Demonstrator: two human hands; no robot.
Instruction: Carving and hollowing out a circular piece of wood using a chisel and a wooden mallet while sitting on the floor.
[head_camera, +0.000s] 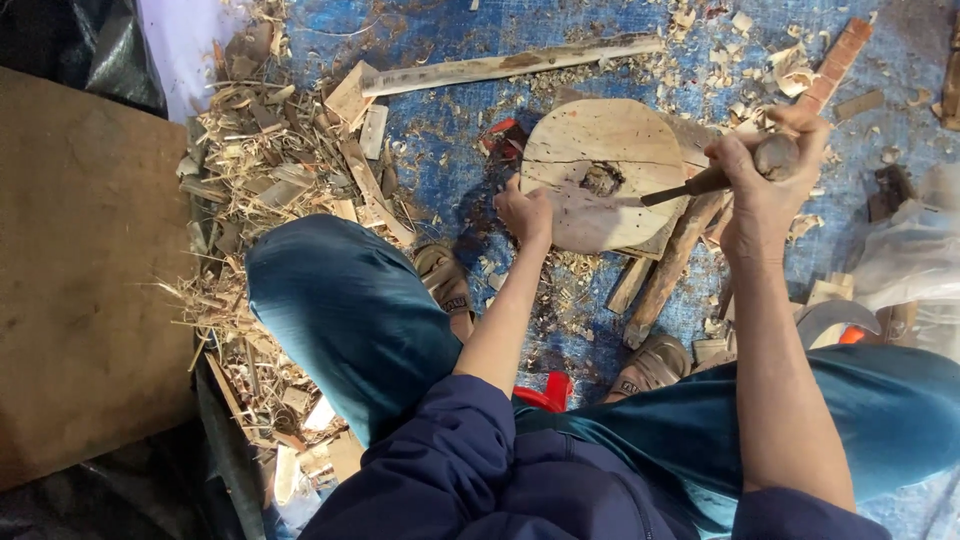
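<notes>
Two hands at work, apart. Left hand (525, 212) pressed on lower-left edge of round wood disc (600, 150), frame centre-top. Right hand (765, 170) clamped on chisel (700, 183) handle, upper right; blade tip touching disc near central hollow. Shavings (260, 150) heaped upper left on blue tarp (440, 140).

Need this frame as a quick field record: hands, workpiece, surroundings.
left hand: pressed on the near edge of the round wooden disc
right hand: closed around the wooden handle of a chisel-like tool, blade tip on the disc
disc: pale, cracked, rough hollow near its centre, propped on wood blocks
floor: blue tarp strewn with chips
left side: pile of shavings and offcuts
far side: long wooden slat
</notes>
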